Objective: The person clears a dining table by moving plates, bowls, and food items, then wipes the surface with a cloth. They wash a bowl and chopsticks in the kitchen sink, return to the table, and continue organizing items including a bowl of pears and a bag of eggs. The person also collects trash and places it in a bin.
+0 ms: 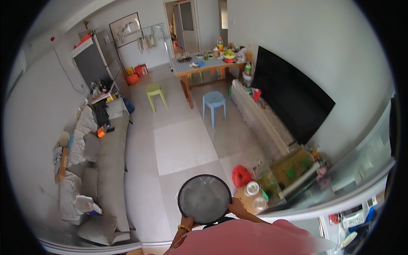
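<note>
Before my body I hold a round, black-rimmed basin (204, 199) with both hands. Its inside looks grey and glossy, and I cannot tell whether liquid is in it. On the near left edge rests my left hand (187, 222), with a yellow beaded bracelet at the wrist. At the right side of the rim, my right hand (236, 206) grips the edge. The fingers under the basin are hidden.
A long grey sofa (110, 159) runs along the left. To the right stand a fish tank (291, 170), clear plastic containers (252, 188), a red plastic bag (241, 176) and a cloth-covered TV cabinet (264, 122). Ahead are a blue stool (214, 99), a green stool (154, 89) and a laden table (181, 70).
</note>
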The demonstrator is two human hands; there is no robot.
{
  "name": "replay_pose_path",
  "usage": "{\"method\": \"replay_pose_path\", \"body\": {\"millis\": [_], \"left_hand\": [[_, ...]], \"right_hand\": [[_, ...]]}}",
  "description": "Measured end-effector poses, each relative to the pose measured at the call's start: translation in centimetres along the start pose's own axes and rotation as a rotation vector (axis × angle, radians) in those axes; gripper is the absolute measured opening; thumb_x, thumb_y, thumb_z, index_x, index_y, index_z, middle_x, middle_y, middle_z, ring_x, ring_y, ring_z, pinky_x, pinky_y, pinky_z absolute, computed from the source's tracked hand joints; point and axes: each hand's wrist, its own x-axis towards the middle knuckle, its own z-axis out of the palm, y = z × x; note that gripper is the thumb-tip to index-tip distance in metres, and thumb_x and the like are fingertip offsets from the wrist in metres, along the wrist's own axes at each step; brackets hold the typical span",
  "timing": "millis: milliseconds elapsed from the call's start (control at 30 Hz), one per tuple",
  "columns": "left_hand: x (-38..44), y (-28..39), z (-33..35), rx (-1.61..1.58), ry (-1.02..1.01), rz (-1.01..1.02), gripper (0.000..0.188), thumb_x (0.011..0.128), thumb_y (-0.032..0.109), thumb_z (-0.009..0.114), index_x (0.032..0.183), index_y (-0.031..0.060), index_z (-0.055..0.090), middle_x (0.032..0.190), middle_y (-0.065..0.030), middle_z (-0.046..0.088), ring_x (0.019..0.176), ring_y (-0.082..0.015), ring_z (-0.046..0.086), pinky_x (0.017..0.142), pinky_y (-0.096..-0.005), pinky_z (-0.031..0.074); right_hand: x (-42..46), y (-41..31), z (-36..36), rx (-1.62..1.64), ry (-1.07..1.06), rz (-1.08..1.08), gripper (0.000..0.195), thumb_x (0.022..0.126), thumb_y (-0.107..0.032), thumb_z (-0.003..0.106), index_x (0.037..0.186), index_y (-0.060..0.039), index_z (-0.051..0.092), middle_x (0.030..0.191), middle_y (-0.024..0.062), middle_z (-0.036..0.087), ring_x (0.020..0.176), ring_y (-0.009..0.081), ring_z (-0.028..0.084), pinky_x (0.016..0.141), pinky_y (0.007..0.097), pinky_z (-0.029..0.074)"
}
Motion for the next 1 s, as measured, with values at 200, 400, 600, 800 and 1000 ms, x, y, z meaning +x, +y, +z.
{"method": "replay_pose_path", "body": {"millis": [200, 400, 600, 800, 1000], "left_hand": [[6.5, 12.5, 1.7, -0.221, 0.098, 0.023, 0.046, 0.077, -0.004, 0.037, 0.123, -0.0039, 0.034, 0.119, -0.0279, 0.047, 0.104, -0.045, 0.052, 0.073, -0.0564, 0.054], [22.9, 16.8, -7.9, -0.754, 0.167, -0.12, 0.039, 0.073, -0.005, 0.037, 0.111, -0.0086, 0.034, 0.113, -0.0283, 0.046, 0.094, -0.0474, 0.054, 0.072, -0.061, 0.053], [34.6, 30.6, -6.9, -0.579, 0.583, -0.116, 0.041, 0.074, -0.005, 0.036, 0.114, -0.0068, 0.027, 0.103, -0.0306, 0.045, 0.076, -0.0472, 0.056, 0.058, -0.0547, 0.056], [47.0, 44.0, -3.5, -0.442, 0.536, -0.079, 0.052, 0.077, -0.006, 0.036, 0.126, -0.003, 0.021, 0.115, -0.0339, 0.039, 0.088, -0.0506, 0.053, 0.063, -0.0566, 0.056], [56.6, 57.3, 8.1, -0.385, 0.307, -0.096, 0.037, 0.073, -0.005, 0.037, 0.109, -0.0116, 0.029, 0.103, -0.03, 0.045, 0.079, -0.0475, 0.056, 0.063, -0.0526, 0.057]], "right_hand": [[12.6, -14.8, -1.7, 0.284, -0.288, -0.024, 0.039, 0.091, -0.033, 0.05, 0.108, 0.003, 0.053, 0.092, 0.0131, 0.061, 0.067, 0.0183, 0.062, 0.06, 0.0279, 0.052], [27.9, -20.4, -2.4, 0.335, -0.173, -0.046, 0.034, 0.091, -0.026, 0.051, 0.112, 0.0012, 0.053, 0.094, 0.013, 0.062, 0.075, 0.0199, 0.063, 0.068, 0.0295, 0.054], [42.0, -21.5, -5.5, 0.474, 0.07, 0.093, 0.027, 0.09, -0.022, 0.053, 0.105, 0.0014, 0.055, 0.089, 0.0147, 0.062, 0.072, 0.022, 0.064, 0.063, 0.0313, 0.054], [51.5, -24.2, -8.7, 0.554, 0.315, 0.15, 0.023, 0.088, -0.019, 0.051, 0.099, 0.001, 0.056, 0.08, 0.0142, 0.062, 0.064, 0.0219, 0.062, 0.054, 0.0308, 0.053], [59.0, -22.9, -10.1, 0.707, 0.437, 0.428, 0.018, 0.086, -0.014, 0.053, 0.094, 0.0022, 0.055, 0.078, 0.0172, 0.061, 0.06, 0.0233, 0.062, 0.049, 0.0338, 0.052]]}}
